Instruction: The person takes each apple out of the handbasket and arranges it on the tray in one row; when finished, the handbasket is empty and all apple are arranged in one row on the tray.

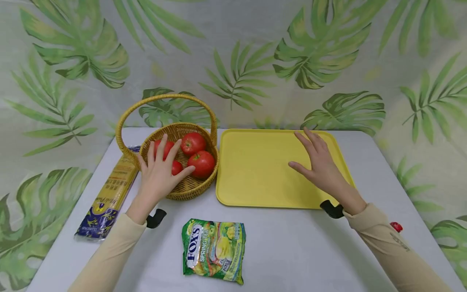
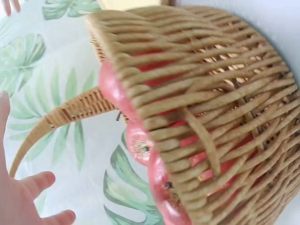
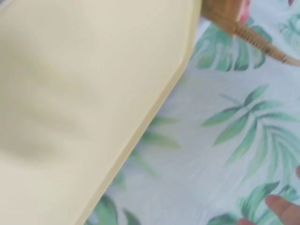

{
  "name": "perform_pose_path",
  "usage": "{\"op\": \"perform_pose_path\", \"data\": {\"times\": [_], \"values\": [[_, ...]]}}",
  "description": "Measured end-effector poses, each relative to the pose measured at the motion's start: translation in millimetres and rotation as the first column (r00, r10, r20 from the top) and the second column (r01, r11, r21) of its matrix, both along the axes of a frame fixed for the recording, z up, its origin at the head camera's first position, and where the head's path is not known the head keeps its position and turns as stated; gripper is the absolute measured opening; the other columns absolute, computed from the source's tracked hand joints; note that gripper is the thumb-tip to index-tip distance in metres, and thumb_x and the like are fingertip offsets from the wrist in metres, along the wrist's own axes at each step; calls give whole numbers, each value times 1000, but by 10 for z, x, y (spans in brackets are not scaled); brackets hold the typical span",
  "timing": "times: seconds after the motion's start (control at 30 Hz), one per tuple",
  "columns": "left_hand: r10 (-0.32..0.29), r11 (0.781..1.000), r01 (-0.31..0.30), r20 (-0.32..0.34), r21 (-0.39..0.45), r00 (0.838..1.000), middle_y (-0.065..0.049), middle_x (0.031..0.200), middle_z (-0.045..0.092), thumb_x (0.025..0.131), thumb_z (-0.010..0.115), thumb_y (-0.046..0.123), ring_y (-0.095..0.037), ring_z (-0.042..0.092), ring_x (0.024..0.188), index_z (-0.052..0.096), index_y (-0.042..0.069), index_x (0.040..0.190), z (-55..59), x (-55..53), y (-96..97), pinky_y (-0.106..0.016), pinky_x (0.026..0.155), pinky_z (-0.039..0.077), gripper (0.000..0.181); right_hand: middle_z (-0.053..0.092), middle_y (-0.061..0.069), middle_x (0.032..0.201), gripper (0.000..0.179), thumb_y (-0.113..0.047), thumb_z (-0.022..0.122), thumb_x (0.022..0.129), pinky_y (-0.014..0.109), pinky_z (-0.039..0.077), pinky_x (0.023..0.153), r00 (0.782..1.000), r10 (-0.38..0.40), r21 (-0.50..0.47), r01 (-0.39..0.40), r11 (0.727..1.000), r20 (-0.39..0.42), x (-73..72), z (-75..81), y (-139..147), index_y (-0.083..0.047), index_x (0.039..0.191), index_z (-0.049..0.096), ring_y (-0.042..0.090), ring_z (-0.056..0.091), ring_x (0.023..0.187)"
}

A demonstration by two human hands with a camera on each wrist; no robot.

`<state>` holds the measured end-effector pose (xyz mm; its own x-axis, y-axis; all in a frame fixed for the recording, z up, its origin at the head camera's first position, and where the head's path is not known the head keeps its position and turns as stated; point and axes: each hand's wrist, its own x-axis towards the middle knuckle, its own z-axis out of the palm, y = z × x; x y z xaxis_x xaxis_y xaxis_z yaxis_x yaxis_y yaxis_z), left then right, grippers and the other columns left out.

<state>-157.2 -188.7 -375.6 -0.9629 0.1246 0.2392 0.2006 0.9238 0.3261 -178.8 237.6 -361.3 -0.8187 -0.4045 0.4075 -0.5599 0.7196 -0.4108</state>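
Observation:
My left hand [image 1: 159, 174] hovers with spread fingers over a wicker basket [image 1: 189, 192] that has a tall looped handle [image 1: 166, 96]. Red tomato-like fruits lie inside, one red fruit [image 1: 202, 164] at the right and another [image 1: 193, 143] behind it; the hand partly covers the others. The left wrist view shows the basket's woven side [image 2: 220, 103] close up, fruits showing past its rim. Over the right part of a yellow tray [image 1: 255, 170], my right hand [image 1: 321, 166] is held with fingers apart, holding nothing. Only its fingertips [image 3: 283, 208] enter the right wrist view.
Left of the basket lies a long noodle packet [image 1: 109, 194], partly under the left arm. A green FOX'S candy bag [image 1: 214, 250] is near the table's front. Beside the right sleeve sits a small red object [image 1: 396, 226]. Leaf-patterned cloth [image 1: 237, 81] hangs behind the white table [image 1: 284, 251].

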Motion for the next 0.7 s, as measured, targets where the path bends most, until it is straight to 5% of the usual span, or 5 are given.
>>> {"op": "perform_pose_path", "data": {"times": [0.13,0.23,0.53,0.7], "values": [[-36,991,39,-19,124,999,-8,159,7,88,54,62,-40,2,142,27,20,152,52,109,-58,-72,103,4,81,19,14,156,76,-23,68,91,61,22,105,988,146,-112,-140,984,52,-73,53,-279,-16,153,25,35,16,141],[-65,962,68,-18,266,998,-7,158,11,90,57,55,-38,8,142,28,18,152,78,208,-122,-72,102,14,77,25,9,154,75,-19,68,91,56,29,105,968,235,-181,-217,959,86,-133,83,-514,-16,152,25,32,27,137],[-73,777,71,-22,625,997,-8,156,21,97,58,24,-35,20,139,31,17,151,44,508,-354,-66,104,22,61,30,6,152,69,-11,64,93,46,41,99,869,446,-357,-357,863,211,-296,74,-1187,-15,152,27,31,48,123],[-49,722,18,26,692,998,-10,154,22,99,54,17,-38,25,137,28,15,152,-56,632,-484,-61,103,29,59,30,9,152,68,-10,63,93,49,45,95,811,524,-408,-400,821,260,-331,47,-1543,-9,151,28,34,53,116]]}}
